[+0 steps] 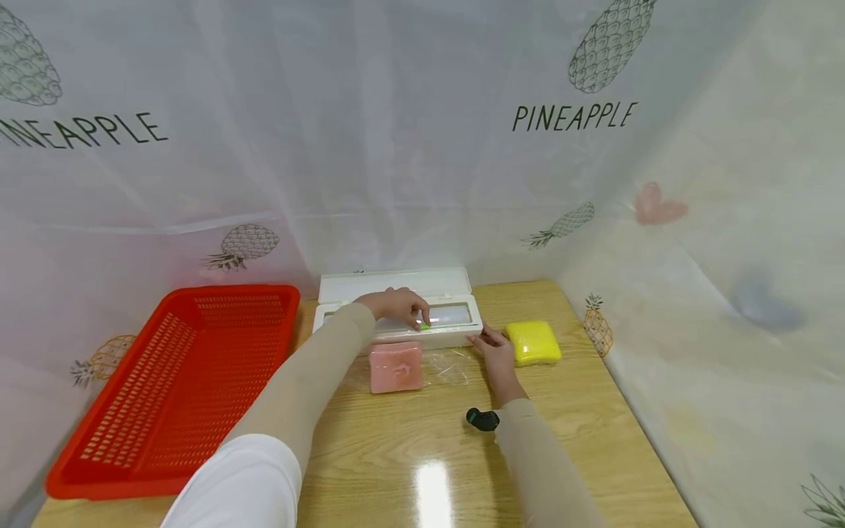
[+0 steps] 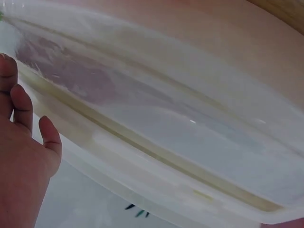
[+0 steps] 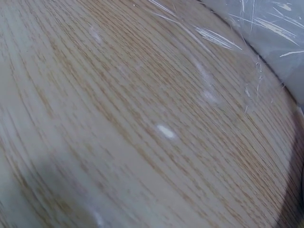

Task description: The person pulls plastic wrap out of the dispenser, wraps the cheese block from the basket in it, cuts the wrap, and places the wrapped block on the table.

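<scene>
A long white cling film dispenser (image 1: 455,339) lies across the table, its lid (image 1: 396,280) raised at the back. A whitish roll shows through its long opening. My left hand (image 1: 396,304) reaches over it, fingertips pinching a small green slider (image 1: 425,326) on the front edge. In the left wrist view, the outer fingers of the left hand (image 2: 23,137) are loosely bent above the dispenser. My right hand (image 1: 496,356) grips the dispenser's right front corner. Before the dispenser, a pink block (image 1: 395,369) rests on clear film (image 1: 449,367).
A shiny yellow block (image 1: 533,342) sits just right of my right hand. At the left stands a red plastic basket (image 1: 191,389). A pineapple-print sheet (image 1: 396,161) hangs behind the wooden table (image 1: 370,455). Clear film (image 3: 213,52) crosses the right wrist view.
</scene>
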The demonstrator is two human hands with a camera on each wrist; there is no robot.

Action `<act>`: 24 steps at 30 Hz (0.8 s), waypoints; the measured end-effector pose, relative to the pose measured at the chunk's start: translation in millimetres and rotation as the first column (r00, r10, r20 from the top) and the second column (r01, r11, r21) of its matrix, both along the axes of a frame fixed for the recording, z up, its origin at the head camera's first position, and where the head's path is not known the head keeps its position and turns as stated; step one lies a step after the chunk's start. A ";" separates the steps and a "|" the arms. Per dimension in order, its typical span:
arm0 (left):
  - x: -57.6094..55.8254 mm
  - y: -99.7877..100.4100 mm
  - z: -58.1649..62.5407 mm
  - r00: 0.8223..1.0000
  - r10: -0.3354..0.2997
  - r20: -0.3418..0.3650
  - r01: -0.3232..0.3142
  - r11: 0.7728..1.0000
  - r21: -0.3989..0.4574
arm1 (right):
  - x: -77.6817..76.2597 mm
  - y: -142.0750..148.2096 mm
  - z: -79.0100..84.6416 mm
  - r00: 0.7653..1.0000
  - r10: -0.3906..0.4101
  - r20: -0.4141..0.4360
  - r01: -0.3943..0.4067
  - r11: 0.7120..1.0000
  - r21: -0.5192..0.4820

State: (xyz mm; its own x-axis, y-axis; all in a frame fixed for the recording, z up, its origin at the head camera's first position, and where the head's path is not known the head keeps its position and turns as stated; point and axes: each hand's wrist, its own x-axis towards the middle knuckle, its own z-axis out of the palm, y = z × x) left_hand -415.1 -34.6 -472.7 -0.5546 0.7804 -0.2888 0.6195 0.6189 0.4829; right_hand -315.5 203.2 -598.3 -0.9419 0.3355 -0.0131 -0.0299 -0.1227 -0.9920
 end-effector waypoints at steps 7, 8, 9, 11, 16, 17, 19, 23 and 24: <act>2.3 -15.4 -4.4 0.995 -0.001 -0.095 -0.002 1.000 -0.022 | 1.1 2.9 0.3 1.000 0.009 0.018 -0.009 1.000 -0.002; 3.3 -17.0 -4.3 0.994 -0.003 -0.108 0.000 1.000 -0.027 | 1.1 2.9 0.2 1.000 0.009 0.019 -0.009 1.000 -0.003; 4.2 -18.8 -4.5 0.992 -0.007 -0.124 0.003 0.999 -0.036 | 1.3 2.9 0.2 1.000 0.008 0.019 -0.007 1.000 -0.004; 6.0 -23.0 -4.9 0.989 -0.011 -0.146 0.004 0.999 -0.049 | 1.4 2.4 0.6 1.000 -0.001 0.015 0.001 1.000 -0.013; 8.0 -37.6 -7.2 0.987 0.003 -0.163 -0.012 0.999 -0.052 | 3.1 0.9 6.4 1.000 -0.008 0.015 0.009 0.999 -0.047; 8.5 -40.5 -6.7 0.987 0.004 -0.160 -0.012 0.999 -0.049 | 3.0 0.8 6.5 1.000 -0.006 0.015 0.007 0.999 -0.047; 9.7 -45.6 -5.9 0.988 0.012 -0.151 -0.021 0.998 -0.055 | 2.8 0.9 6.2 1.000 -0.002 0.018 0.002 0.999 -0.045; 10.8 -56.6 -6.2 0.995 0.026 -0.093 -0.029 0.999 -0.034 | 1.9 0.5 2.1 1.000 -0.001 0.026 0.001 1.000 -0.026; 10.1 -60.3 -8.2 0.996 0.028 -0.080 -0.030 0.999 -0.025 | 2.5 0.2 2.3 1.000 0.002 0.031 -0.001 1.000 -0.022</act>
State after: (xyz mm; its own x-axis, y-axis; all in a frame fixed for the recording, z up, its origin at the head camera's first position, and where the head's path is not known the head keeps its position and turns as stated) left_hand -405.0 -94.8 -480.8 -0.5988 0.7566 -0.2628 0.6369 0.6488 0.4165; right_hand -313.0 203.5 -596.1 -0.9414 0.3336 -0.0495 0.0007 -0.1448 -0.9895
